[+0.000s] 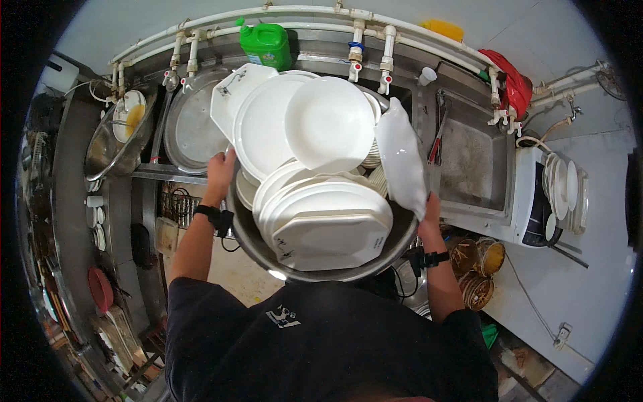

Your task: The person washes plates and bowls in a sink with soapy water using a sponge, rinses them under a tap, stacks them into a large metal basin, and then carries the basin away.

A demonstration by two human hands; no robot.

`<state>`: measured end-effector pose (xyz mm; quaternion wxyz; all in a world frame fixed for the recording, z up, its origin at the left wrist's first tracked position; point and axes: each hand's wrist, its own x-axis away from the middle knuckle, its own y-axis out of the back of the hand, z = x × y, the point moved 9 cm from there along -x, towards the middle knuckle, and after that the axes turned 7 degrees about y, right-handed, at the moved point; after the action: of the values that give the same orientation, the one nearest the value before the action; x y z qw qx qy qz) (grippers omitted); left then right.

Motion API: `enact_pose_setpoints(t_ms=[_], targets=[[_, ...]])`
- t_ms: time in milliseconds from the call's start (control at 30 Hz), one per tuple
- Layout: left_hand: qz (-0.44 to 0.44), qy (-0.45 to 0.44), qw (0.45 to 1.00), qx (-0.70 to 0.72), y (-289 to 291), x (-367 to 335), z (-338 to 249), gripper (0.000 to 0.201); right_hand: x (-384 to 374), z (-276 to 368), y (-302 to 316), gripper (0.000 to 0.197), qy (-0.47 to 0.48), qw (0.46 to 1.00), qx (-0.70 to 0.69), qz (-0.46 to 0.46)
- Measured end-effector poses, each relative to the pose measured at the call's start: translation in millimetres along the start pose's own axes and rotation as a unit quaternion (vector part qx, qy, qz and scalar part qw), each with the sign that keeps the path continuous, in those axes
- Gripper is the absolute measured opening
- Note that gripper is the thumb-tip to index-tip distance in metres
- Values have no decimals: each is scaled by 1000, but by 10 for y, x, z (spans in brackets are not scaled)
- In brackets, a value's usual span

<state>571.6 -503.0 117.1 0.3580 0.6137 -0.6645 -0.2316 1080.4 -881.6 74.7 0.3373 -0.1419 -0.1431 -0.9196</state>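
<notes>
A large round metal basin [249, 242] sits against my front, heaped with white plates. My left hand [221, 173] grips its left rim, the fingertips partly hidden. On the opposite side my right hand [431, 209] holds the right rim, beside the lower end of a long wavy-edged white dish [402, 157] that leans outward over the edge. Angular white plates [333, 242] and oval ones stand tilted at the front of the heap. A round white plate [329, 124] lies on top, above larger plates and an octagonal dish [234, 94] at the back left.
Behind the basin runs a metal sink counter with white pipes and taps [356, 69] and a green jug [266, 45]. Left are a water-filled round pan [197, 124] and a tilted bowl [127, 157]. Right are a sink [472, 154] and a rack of plates [559, 184].
</notes>
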Motion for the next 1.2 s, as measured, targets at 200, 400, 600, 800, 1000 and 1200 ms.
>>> enact_pose_setpoints(t_ms=[200,400,600,800,1000,1200], targets=[[-12,3,1000,11,58,116,18,60,-19,-131,90,37,86,990,-112,-19],[12,-8,999,41,-24,107,-87,57,-265,-407,382,37,86,993,86,-6],[50,52,995,76,-114,-74,216,54,14,66,77,34,98,994,-55,-10],[258,181,850,422,-441,208,73,39,40,40,189,31,119,992,-29,-18],[245,154,891,349,-244,192,33,42,-141,-279,226,26,23,989,-145,17],[193,198,882,381,-25,586,203,35,-117,-276,14,40,-141,936,-323,13]])
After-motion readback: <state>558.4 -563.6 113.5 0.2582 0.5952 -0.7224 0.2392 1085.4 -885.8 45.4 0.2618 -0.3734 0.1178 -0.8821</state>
